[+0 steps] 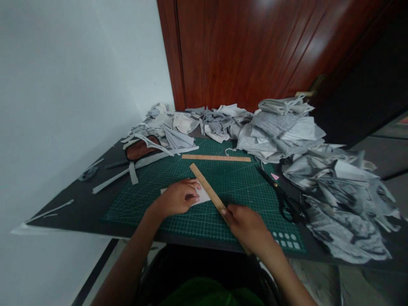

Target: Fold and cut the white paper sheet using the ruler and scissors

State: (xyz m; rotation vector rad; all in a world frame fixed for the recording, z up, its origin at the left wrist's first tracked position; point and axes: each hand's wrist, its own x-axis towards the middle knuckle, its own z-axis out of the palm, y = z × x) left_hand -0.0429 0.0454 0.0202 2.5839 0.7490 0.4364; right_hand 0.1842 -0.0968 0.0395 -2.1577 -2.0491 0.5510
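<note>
A small white piece of cloth (pixel 205 196) lies on the green cutting mat (pixel 178 227). My left hand (pixel 179 197) rests over its left part, fingers curled and pinching it near the thumb. A wooden ruler (pixel 208 189) lies slantwise across the right edge of the cloth. Its near part is gripped by my right hand (pixel 247 225), with the thumb on top; the near end passes partly under that hand. Farther back on the mat lies a second wooden ruler (pixel 216 158), roughly level.
Black scissors (pixel 280 193) lie at the mat's right edge, beside a pink chalk-like triangle (pixel 274 176). Piles of grey cloth (pixel 280 131) stand at the back and right. Fabric strips (pixel 111 180) and a brown dark-edged piece (pixel 142 148) lie left. A white wall (pixel 79 85) borders the left side.
</note>
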